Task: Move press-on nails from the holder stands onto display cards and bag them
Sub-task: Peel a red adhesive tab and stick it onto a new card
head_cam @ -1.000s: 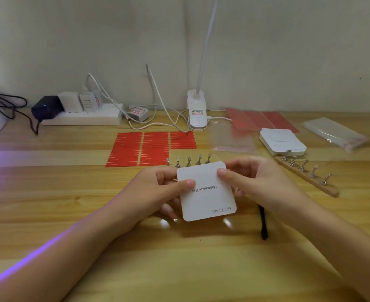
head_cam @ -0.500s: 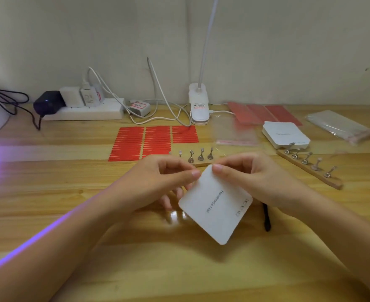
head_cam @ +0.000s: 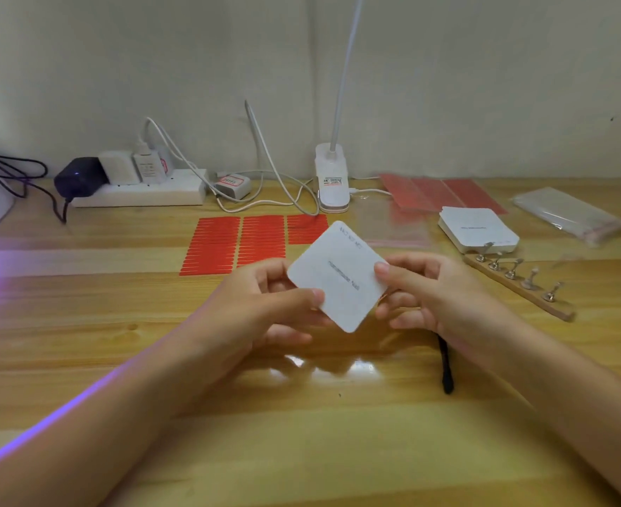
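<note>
Card turned; hands apparently pinching.

both hands pinching tilted white card, wooden table

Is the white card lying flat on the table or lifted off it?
Lifted: the white card sits tilted, pinched between left hand and right hand, above the table.

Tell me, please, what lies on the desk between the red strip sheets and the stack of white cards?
In the head view, a clear bag lies flat between the red strip sheets and the stack of white cards.
</note>
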Action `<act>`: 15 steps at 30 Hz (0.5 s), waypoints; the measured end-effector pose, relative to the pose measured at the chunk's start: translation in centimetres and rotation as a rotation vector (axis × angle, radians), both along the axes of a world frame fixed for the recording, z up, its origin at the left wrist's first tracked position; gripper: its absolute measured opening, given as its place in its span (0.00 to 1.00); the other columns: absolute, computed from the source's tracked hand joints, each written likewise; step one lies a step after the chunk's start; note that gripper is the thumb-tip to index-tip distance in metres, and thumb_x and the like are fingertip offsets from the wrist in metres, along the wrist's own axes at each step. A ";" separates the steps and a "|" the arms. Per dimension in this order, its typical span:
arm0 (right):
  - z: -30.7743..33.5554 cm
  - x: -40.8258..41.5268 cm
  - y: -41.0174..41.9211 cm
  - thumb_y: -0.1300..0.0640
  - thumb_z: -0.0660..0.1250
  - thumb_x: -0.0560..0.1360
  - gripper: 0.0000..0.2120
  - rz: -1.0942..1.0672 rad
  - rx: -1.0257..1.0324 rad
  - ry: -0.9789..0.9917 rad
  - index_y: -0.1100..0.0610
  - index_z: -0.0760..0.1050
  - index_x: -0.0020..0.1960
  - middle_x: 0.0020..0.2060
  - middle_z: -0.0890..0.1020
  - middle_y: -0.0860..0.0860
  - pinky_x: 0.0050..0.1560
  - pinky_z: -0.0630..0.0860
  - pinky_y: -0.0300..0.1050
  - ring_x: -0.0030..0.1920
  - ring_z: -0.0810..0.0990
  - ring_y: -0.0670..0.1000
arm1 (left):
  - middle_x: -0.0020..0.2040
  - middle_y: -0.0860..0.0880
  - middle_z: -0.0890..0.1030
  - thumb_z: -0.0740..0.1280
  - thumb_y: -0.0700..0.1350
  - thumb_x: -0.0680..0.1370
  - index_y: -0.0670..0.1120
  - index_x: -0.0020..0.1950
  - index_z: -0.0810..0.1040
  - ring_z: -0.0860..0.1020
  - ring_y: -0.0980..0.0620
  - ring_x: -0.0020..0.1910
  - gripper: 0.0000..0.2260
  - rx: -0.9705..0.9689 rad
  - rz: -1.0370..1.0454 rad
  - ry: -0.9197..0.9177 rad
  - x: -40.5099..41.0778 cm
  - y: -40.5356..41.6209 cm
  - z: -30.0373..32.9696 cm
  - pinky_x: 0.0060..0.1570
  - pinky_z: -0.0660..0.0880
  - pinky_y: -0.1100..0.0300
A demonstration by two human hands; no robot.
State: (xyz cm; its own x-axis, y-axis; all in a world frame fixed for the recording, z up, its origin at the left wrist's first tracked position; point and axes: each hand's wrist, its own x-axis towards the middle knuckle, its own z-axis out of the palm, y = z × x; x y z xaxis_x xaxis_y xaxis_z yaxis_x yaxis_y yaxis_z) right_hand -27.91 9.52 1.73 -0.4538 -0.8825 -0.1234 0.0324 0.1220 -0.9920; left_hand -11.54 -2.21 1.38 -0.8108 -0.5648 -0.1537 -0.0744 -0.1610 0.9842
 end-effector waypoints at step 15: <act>-1.5 0.5 -0.3 0.55 0.67 0.75 0.05 0.101 0.039 0.714 0.49 0.81 0.48 0.32 0.80 0.44 0.33 0.71 0.32 0.34 0.76 0.41 | 0.24 0.58 0.68 0.67 0.58 0.69 0.51 0.32 0.75 0.64 0.61 0.23 0.12 -0.725 -0.071 -0.143 1.0 -1.7 2.2 0.24 0.62 0.73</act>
State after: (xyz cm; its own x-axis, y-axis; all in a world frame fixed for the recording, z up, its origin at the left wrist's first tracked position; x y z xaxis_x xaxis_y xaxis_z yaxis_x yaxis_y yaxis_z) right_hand -27.37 9.26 0.23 -0.3521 -0.9253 0.1411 -0.6354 0.1256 -0.7619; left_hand -10.53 -3.90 3.54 -0.8494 -0.5112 0.1308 -0.1958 0.5355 0.8215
